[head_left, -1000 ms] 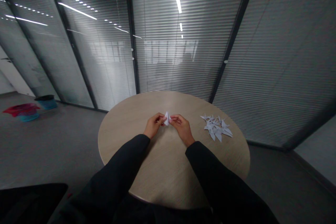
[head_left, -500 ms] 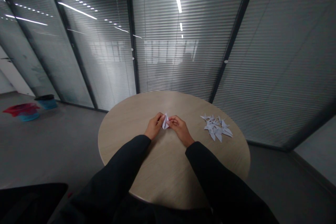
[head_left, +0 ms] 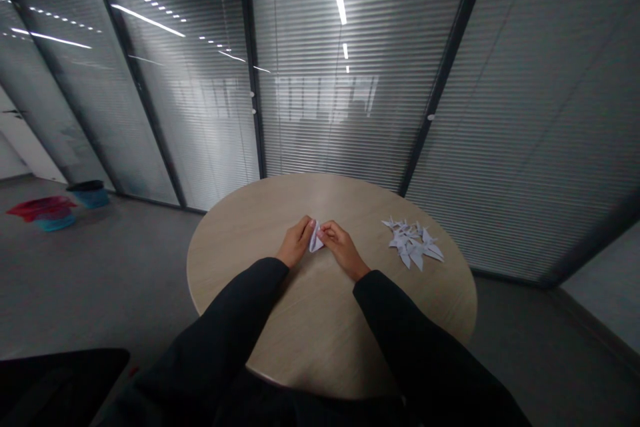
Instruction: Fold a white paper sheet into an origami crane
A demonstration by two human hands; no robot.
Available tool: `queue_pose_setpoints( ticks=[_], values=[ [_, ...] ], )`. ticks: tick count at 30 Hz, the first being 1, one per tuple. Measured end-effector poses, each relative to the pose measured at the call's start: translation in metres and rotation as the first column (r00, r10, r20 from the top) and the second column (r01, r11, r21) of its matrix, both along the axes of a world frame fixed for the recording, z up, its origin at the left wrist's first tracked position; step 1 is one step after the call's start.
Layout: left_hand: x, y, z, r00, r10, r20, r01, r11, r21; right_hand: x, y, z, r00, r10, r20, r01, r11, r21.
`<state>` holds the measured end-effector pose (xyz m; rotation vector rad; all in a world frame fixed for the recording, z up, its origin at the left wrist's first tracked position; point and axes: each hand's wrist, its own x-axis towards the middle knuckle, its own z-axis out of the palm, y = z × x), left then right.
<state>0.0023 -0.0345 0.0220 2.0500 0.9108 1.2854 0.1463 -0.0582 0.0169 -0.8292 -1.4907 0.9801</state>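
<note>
Pinching: left hand (head_left: pixel 296 243) and right hand (head_left: pixel 343 249), both on one paper (head_left: pixel 316 242).
Paper: small, white, folded, tapering towards the far side; held between the two hands, over the middle of the table (head_left: pixel 235 233). Whether it touches the top, I cannot tell; its finer creases are too small to read.
Left hand: closed in narrowly, gripping the paper's left side.
Right hand: narrowed too, gripping the paper's right side, its fingers bent.
Sleeves (head_left: pixel 243 303): dark, reaching to both wrists, spread apart across the near part of the table.
Table: rounded, with a pale wood-grain top.
Pile (head_left: pixel 413 245): white folded pieces with pointed ends, overlapping, on the table's right part, well apart from the right hand.
Red-lined bin (head_left: pixel 43 211): blue below, on the floor (head_left: pixel 135 260) off to the left.
Dark-lined bin (head_left: pixel 91 195): also blue, just beyond the other.
Blinds (head_left: pixel 320 153): across the glass behind the table, dark posts between panels, bright light streaks mirrored above.
Door (head_left: pixel 27 143): pale, dark-handled, far left.
</note>
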Motion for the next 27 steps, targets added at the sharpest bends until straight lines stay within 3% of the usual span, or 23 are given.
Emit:
queue_pose_setpoints(
  ticks=[11,22,27],
  values=[
    [0.0002,-0.0028,0.0008,0.993,-0.061,-0.099,0.061,0.998,-0.001,0.0019,-0.0025,0.0025,0.996,-0.049,0.070,0.045,0.997,0.058],
    [0.0000,0.0000,-0.0044,0.990,-0.061,-0.128,0.056,0.997,-0.046,0.0045,-0.0006,0.0003,0.990,-0.023,0.137,0.020,1.000,0.020],
    [-0.0016,-0.0033,-0.0040,0.991,-0.110,-0.079,0.103,0.991,-0.089,0.0064,0.0016,-0.0019,0.971,-0.104,0.216,0.090,0.993,0.077]
  ],
)
